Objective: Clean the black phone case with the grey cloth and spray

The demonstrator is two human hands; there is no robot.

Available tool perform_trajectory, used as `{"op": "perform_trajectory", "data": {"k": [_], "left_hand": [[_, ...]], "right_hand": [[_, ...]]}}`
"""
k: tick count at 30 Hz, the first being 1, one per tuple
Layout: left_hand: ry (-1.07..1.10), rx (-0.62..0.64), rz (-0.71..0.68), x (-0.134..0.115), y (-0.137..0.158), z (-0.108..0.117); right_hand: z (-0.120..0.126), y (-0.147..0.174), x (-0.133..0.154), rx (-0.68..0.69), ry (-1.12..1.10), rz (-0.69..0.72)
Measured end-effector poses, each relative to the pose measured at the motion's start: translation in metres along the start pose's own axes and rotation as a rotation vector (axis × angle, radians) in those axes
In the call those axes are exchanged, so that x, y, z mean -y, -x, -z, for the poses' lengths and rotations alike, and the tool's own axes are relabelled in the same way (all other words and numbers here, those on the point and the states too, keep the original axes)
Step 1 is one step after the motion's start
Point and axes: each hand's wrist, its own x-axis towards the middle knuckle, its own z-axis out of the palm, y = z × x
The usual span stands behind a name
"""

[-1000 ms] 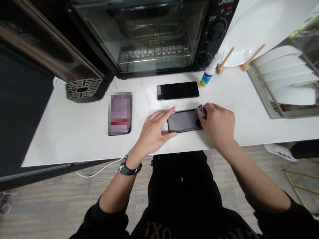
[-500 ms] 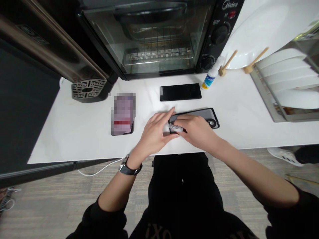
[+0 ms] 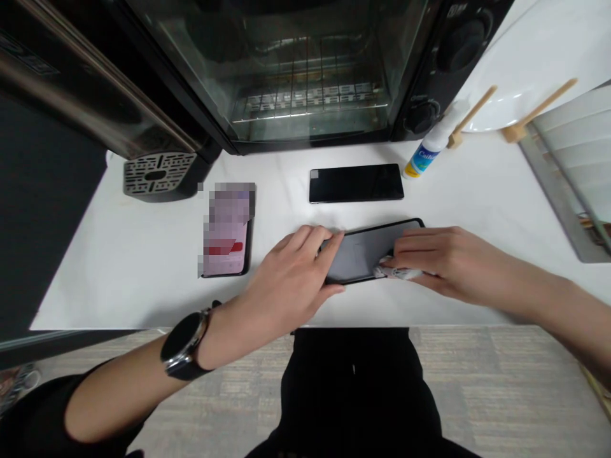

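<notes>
A dark phone [image 3: 360, 251] lies flat near the front edge of the white counter [image 3: 143, 254]. My left hand [image 3: 286, 280] grips its left end, thumb below and fingers over the top edge. My right hand [image 3: 442, 261] presses a small pale cloth [image 3: 396, 272] onto the phone's right part, covering that end. A second black phone [image 3: 356, 183] lies just behind, untouched. A third phone [image 3: 226, 232] with a lit, blurred screen rests to the left. I wear a dark watch [image 3: 184, 346] on my left wrist.
A black toaster oven [image 3: 305, 70] stands at the back. A small spray bottle [image 3: 432, 149] lies beside it. A coffee machine drip tray [image 3: 155, 175] is at the back left. A dish rack [image 3: 568, 165] with white plates stands at the right.
My right hand slid the cloth from the phone's right end to its left end, then back towards the right. The view moved closer. My left hand kept hold of the phone.
</notes>
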Motion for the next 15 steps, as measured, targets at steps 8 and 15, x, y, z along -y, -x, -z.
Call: {"op": "perform_trajectory", "data": {"k": [8, 15], "left_hand": [[0.095, -0.008, -0.094, 0.016, -0.003, 0.004], [0.172, -0.031, -0.113, 0.018, -0.003, -0.001]], "right_hand": [[0.003, 0.046, 0.004, -0.118, 0.389, -0.197], [-0.006, 0.02, 0.019, -0.258, 0.605, -0.441]]}}
